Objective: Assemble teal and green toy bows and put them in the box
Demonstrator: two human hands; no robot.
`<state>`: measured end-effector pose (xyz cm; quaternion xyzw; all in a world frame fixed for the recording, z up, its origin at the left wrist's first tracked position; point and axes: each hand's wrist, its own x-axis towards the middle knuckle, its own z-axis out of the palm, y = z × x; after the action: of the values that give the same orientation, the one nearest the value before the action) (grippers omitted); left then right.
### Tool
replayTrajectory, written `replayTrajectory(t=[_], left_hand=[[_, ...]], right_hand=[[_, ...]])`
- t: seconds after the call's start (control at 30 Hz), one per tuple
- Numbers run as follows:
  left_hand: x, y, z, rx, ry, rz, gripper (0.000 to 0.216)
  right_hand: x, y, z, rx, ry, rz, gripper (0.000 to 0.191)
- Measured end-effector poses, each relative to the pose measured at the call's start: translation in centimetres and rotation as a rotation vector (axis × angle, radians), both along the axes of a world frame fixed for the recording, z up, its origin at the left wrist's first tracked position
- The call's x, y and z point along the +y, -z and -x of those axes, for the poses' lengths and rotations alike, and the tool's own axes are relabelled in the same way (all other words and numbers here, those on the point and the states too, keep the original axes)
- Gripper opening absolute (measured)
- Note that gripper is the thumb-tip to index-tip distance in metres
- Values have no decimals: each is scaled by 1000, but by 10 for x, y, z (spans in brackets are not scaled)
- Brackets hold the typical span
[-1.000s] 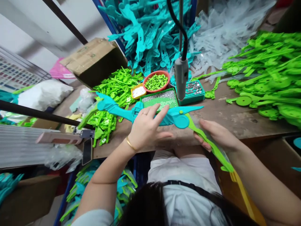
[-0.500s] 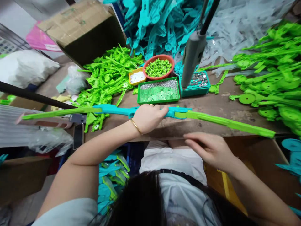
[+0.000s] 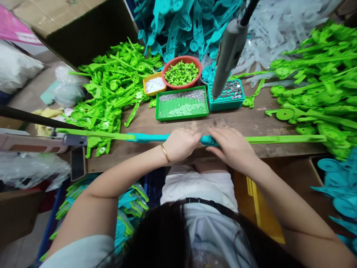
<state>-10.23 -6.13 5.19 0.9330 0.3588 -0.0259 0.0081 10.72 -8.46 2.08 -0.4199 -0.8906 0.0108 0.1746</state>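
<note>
A long plastic piece, blue in the middle (image 3: 149, 137) with green arms reaching out both ways, lies level across the front of the bench. Around its blue middle, left of centre, my left hand (image 3: 182, 144) is closed. My right hand (image 3: 232, 146) is wrapped over the blue part's right end, with the right green arm (image 3: 284, 139) coming out beyond it. The stretch of blue under both hands is hidden. Just behind the piece stand a green perforated tray (image 3: 181, 116) of small metal bits and a teal box (image 3: 227, 105) topped with round metal discs.
Heaps of green plastic parts lie at left (image 3: 108, 89) and right (image 3: 312, 89), with blue parts (image 3: 178, 26) behind. A grey hanging tool (image 3: 227, 59) is over the teal box. A red bowl (image 3: 182, 86), a yellow dish (image 3: 154, 91) and a phone (image 3: 78, 163) are on the bench.
My right hand has come up from below the bench edge onto the blue part. The long piece has levelled out, its right end rising. The view has shifted slightly.
</note>
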Motion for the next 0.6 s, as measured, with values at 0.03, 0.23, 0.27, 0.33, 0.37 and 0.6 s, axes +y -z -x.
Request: replayTrajectory(t=[0.03, 0.23, 0.27, 0.33, 0.37, 0.6], left_hand=[[1, 4, -2, 7, -5, 23, 25], [3, 7, 11, -8, -66, -41, 32], [3, 6, 17, -5, -85, -42, 34], [3, 6, 29, -29, -113, 16, 33], [2, 8, 34, -66, -116, 56, 32], [-4, 34, 37, -348, -50, 42, 30]], right_hand=[[1, 4, 3, 21, -21, 27, 37], [13, 19, 7, 118, -30, 212, 27], [14, 19, 6, 121, -24, 225, 27], [15, 17, 8, 117, -15, 242, 29], [15, 16, 10, 114, -15, 247, 32], [10, 24, 35, 155, -49, 188, 34]])
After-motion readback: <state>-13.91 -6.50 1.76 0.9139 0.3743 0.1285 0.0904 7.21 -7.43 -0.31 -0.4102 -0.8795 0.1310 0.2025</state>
